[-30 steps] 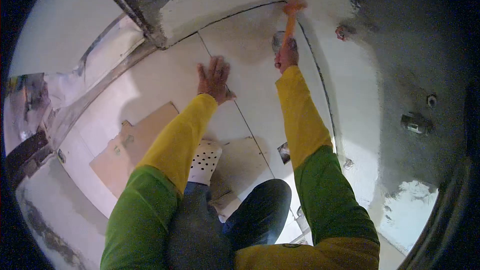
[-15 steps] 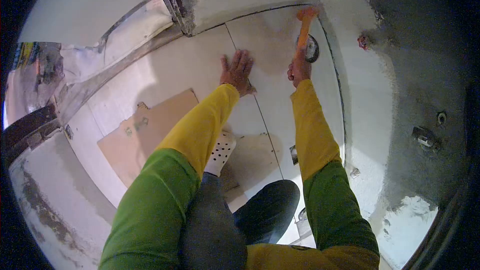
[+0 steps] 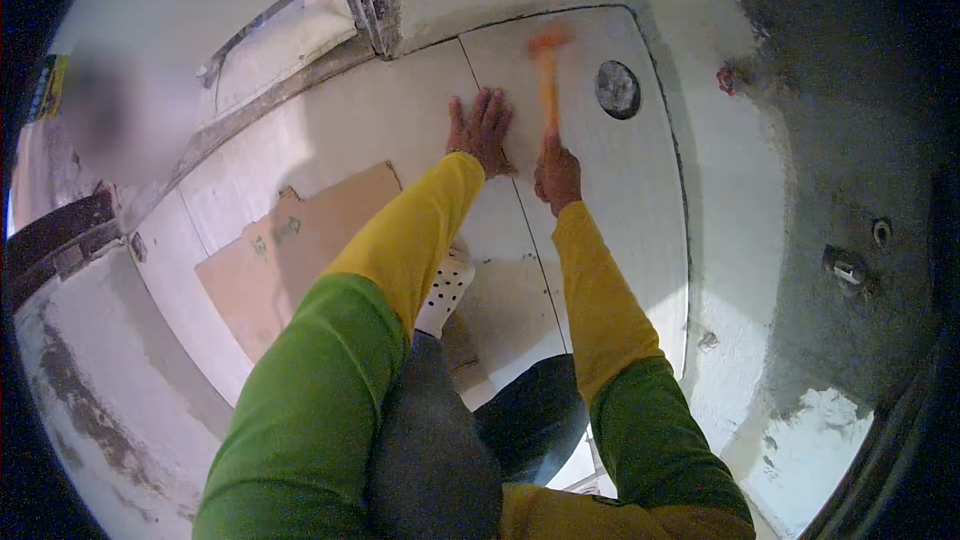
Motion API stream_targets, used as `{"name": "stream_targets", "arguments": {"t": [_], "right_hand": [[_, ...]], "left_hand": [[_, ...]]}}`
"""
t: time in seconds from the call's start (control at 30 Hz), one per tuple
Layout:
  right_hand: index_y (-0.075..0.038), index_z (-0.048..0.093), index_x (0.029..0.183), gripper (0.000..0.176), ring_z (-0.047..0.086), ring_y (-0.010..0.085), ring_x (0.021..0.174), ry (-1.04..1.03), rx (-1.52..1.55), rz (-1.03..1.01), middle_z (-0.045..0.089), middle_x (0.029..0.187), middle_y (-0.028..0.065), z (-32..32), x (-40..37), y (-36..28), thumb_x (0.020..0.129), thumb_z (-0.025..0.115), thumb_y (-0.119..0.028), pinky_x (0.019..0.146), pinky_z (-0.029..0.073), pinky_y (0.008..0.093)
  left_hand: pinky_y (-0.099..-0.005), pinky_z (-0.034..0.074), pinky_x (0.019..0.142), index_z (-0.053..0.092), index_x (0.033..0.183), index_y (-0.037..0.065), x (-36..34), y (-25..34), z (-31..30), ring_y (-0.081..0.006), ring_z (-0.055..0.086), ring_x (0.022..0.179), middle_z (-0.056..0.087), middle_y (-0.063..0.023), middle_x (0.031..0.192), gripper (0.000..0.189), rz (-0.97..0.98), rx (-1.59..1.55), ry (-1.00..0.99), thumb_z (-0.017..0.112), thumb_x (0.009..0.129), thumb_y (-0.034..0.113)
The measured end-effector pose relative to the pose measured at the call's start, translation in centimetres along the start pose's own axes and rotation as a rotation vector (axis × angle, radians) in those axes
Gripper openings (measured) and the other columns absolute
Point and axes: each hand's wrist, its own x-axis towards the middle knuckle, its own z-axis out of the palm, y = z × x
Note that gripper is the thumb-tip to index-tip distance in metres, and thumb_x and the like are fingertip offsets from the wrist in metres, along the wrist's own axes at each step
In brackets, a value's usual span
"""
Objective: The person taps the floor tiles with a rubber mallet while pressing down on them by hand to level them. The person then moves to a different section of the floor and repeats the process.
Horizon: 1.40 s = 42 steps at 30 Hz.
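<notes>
My right hand (image 3: pixel 558 174) is closed round the handle of an orange mallet (image 3: pixel 549 75), whose head is blurred over the far floor tile. Flat on the pale tiles, with fingers spread, my left hand (image 3: pixel 482 132) rests beside the dark joint between two large tiles. A round dark hole (image 3: pixel 618 90) shows in the tile (image 3: pixel 625 180) to the right of the mallet. Both hands come out of yellow and green sleeves.
A sheet of cardboard (image 3: pixel 300 255) lies on the floor at left. Below my left forearm is a white shoe with black dots (image 3: pixel 446 292). Plastered walls edge the floor, with a pipe fitting (image 3: pixel 848 272) at right. A blurred patch covers the upper left.
My right hand and the mallet have moved left, away from the far right corner, uncovering the round hole. My left hand has stayed almost in place on the tiles.
</notes>
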Motion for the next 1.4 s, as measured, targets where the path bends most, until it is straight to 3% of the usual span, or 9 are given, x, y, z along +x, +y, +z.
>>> {"name": "stream_targets", "arguments": {"t": [0.1, 0.17, 0.3, 0.37, 0.5, 0.57, 0.7, 0.93, 1.4], "right_hand": [[-0.001, 0.053, 0.100, 0.022, 0.062, 0.0371, 0.069, -0.067, -0.227, -0.222, 0.060, 0.074, 0.0195, -0.4, -0.3, -1.3, 0.095, 0.045, -0.021, 0.061, 0.051, 0.0501], [-0.011, 0.047, 0.068, 0.064, 0.041, 0.0138, 0.035, 0.111, 0.388, -0.216, 0.042, 0.049, 0.0010, 0.8, -1.3, -2.3, 0.092, 0.042, -0.071, 0.034, 0.034, 0.0306], [-0.012, 0.047, 0.071, 0.060, 0.039, 0.0129, 0.034, 0.258, -0.209, -0.721, 0.041, 0.049, 0.0001, 0.5, -1.1, -3.3, 0.094, 0.043, -0.068, 0.034, 0.033, 0.0290], [-0.001, 0.054, 0.099, 0.022, 0.062, 0.0366, 0.073, -0.255, 0.204, 0.310, 0.059, 0.070, 0.0170, -3.0, -2.9, -8.3, 0.079, 0.061, -0.007, 0.060, 0.050, 0.0503], [-0.002, 0.053, 0.091, 0.015, 0.061, 0.0339, 0.064, 0.117, 0.145, -0.139, 0.057, 0.064, 0.0136, 1.2, -5.3, 2.1, 0.089, 0.058, -0.015, 0.054, 0.049, 0.0484], [-0.012, 0.047, 0.076, 0.055, 0.038, 0.0106, 0.034, 0.193, 0.407, -0.197, 0.041, 0.049, -0.0011, 2.8, -5.9, 8.1, 0.094, 0.047, -0.064, 0.032, 0.031, 0.0280], [-0.012, 0.046, 0.076, 0.056, 0.039, 0.0119, 0.035, 0.183, 0.805, 0.280, 0.042, 0.051, -0.0008, -3.8, -15.2, -2.1, 0.093, 0.047, -0.065, 0.032, 0.032, 0.0277], [-0.009, 0.055, 0.101, 0.037, 0.054, 0.0116, 0.057, 0.163, 0.371, 0.087, 0.056, 0.072, 0.0036, 0.6, -19.2, 16.5, 0.097, 0.055, -0.045, 0.047, 0.045, 0.0287], [-0.010, 0.049, 0.077, 0.054, 0.042, 0.0114, 0.037, 0.325, 0.721, 0.305, 0.044, 0.052, 0.0001, 1.7, -29.6, 7.0, 0.095, 0.049, -0.061, 0.034, 0.034, 0.0274]], "left_hand": [[-0.0689, 0.005, 0.113, 0.025, 0.154, 0.017, 0.2, 0.1, -0.7, -0.0274, 0.005, 0.151, 0.010, -0.0064, 0.163, 0.110, -0.017, 0.007, -0.040, 0.066, 0.068, 0.073], [-0.0689, 0.005, 0.113, 0.024, 0.154, 0.017, 0.2, 0.2, -0.2, -0.0273, 0.005, 0.151, 0.009, -0.0062, 0.164, 0.110, -0.019, 0.029, -0.045, 0.066, 0.069, 0.073], [-0.0694, 0.005, 0.112, 0.024, 0.155, 0.018, 0.1, 0.3, -0.6, -0.0274, 0.004, 0.151, 0.008, -0.0064, 0.164, 0.109, -0.030, 0.035, -0.056, 0.063, 0.070, 0.075], [-0.0694, 0.006, 0.112, 0.023, 0.155, 0.018, 0.6, 0.0, -0.3, -0.0277, 0.004, 0.151, 0.008, -0.0066, 0.164, 0.109, -0.015, 0.057, -0.054, 0.062, 0.070, 0.076], [-0.0687, 0.007, 0.113, 0.021, 0.155, 0.018, -0.1, 0.4, -1.5, -0.0285, 0.004, 0.151, 0.007, -0.0070, 0.164, 0.110, -0.006, 0.104, -0.099, 0.060, 0.071, 0.077], [-0.0686, 0.007, 0.113, 0.020, 0.155, 0.018, -0.1, 0.7, -1.4, -0.0283, 0.004, 0.151, 0.007, -0.0071, 0.164, 0.110, -0.002, 0.093, -0.100, 0.059, 0.072, 0.077], [-0.0689, 0.008, 0.112, 0.017, 0.156, 0.018, 0.0, 0.5, 0.0, -0.0280, 0.003, 0.151, 0.006, -0.0076, 0.164, 0.109, -0.012, 0.141, -0.016, 0.057, 0.074, 0.076], [-0.0692, 0.009, 0.112, 0.018, 0.156, 0.016, 0.0, 0.8, -0.7, -0.0275, 0.003, 0.151, 0.006, -0.0070, 0.164, 0.107, -0.003, 0.145, -0.062, 0.057, 0.076, 0.074], [-0.0695, 0.008, 0.112, 0.019, 0.155, 0.015, -1.2, 1.5, 0.9, -0.0290, 0.000, 0.151, 0.007, -0.0088, 0.164, 0.106, -0.035, 0.087, 0.015, 0.060, 0.075, 0.071]]}}
